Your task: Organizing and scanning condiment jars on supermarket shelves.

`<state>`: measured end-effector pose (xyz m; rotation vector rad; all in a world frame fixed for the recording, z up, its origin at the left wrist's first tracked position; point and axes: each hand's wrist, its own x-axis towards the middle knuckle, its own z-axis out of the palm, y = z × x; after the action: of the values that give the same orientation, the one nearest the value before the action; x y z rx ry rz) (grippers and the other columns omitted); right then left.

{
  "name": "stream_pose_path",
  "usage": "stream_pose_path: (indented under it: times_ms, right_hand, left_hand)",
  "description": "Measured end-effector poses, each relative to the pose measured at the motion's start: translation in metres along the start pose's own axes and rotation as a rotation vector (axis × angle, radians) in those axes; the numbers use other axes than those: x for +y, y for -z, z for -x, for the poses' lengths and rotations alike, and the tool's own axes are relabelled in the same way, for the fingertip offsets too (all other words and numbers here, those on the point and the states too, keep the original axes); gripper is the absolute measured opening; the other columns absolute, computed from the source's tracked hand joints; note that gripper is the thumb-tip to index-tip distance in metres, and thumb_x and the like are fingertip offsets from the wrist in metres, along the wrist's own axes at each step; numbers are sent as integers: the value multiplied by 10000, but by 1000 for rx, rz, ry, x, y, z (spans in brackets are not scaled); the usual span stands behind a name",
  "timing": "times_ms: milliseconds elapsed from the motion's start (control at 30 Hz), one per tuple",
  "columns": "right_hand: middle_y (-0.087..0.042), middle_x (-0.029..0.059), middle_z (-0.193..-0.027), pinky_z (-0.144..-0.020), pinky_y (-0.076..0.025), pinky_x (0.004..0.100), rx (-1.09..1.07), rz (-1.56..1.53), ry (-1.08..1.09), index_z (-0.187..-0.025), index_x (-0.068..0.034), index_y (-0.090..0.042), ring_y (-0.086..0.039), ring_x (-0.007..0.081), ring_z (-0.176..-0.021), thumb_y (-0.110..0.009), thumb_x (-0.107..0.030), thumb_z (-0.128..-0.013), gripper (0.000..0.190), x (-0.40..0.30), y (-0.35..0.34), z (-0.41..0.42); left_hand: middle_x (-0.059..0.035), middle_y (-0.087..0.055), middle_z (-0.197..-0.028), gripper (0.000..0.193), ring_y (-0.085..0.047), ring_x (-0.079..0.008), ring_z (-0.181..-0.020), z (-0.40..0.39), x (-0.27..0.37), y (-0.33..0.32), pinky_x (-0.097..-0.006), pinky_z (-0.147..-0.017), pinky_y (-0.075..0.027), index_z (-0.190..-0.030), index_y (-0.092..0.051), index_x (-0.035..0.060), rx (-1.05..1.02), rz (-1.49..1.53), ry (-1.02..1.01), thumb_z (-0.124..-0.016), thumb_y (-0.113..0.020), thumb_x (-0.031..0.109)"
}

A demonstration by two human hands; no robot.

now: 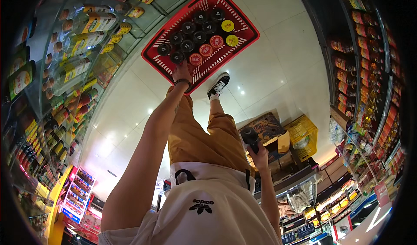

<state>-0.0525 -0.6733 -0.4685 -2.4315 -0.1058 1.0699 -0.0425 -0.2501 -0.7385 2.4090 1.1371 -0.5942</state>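
Note:
A red plastic shopping basket (250, 43) stands on the floor ahead of me. Inside it are several jars with black lids (188, 27), several with red lids (206, 50), and two yellow-lidded ones (227, 25). My left hand (183, 73), with a dark bracelet at the wrist, reaches over the basket's near rim. Its fingertips are beside the nearest black-lidded jar (177, 57); whether they grip it cannot be seen. At my right side, my right hand (259, 155) is closed around the handle of a black handheld device (249, 136), which looks like a barcode scanner.
Glass shelves with bottles (76, 69) line the left side. Shelves of red-labelled bottles (345, 75) run along the right. A printed cardboard box (265, 127) and a yellow plastic crate (312, 137) stand on the tiled floor to my right. My shoe (219, 85) is close to the basket.

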Motion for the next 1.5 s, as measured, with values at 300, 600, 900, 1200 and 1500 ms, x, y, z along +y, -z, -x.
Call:
stream_pose_path:
  times_ms: [300,600,900,1200,1500]
  right_hand:
    - [-652,197,-749,-614,-516,420,-53,-33,3,-944,13,-600,-676,398,-704,-775,-181,-846,278,-9,10,-6]
    - [-680,221,-863,-668,-520,476,33,46,190,-1046,7,-598,-663,444,-786,-738,-180,-867,294,-55,37,-16]
    - [-718,187,-899,-770,-554,364,-236,-402,694,-1128,26,-567,-733,297,-862,-740,-69,-780,401,-258,135,-3]
    - [-687,230,-968,-776,-549,431,-435,-64,1055,-1196,37,-556,-672,448,-901,-772,-113,-736,530,-341,197,41]
    - [-680,180,-963,-739,-540,411,-396,-111,1125,-1119,-1,-613,-671,412,-861,-750,-200,-793,407,-357,217,52]
  left_hand:
    - [-248,-560,-1256,820,-614,-436,-1107,4,-11,9,-528,-895,-553,-1478,-364,245,-111,-22,-37,-780,-794,235]
    - [-197,-704,-1116,734,-701,-347,-996,70,-25,132,-450,-876,-568,-1341,-489,94,-89,313,-202,-745,-837,345]
    - [-65,-638,-1191,454,-630,-134,-1027,180,-18,347,-306,-837,-520,-1318,-505,24,-381,1307,-249,-946,-638,247]
    - [-39,-578,-1142,500,-554,-125,-1056,267,24,427,-297,-923,-463,-1305,-513,36,71,1388,-526,-874,-674,230]
    - [-120,-577,-1177,694,-592,-232,-1098,302,37,452,-342,-994,-446,-1281,-535,3,281,892,-705,-641,-725,189]
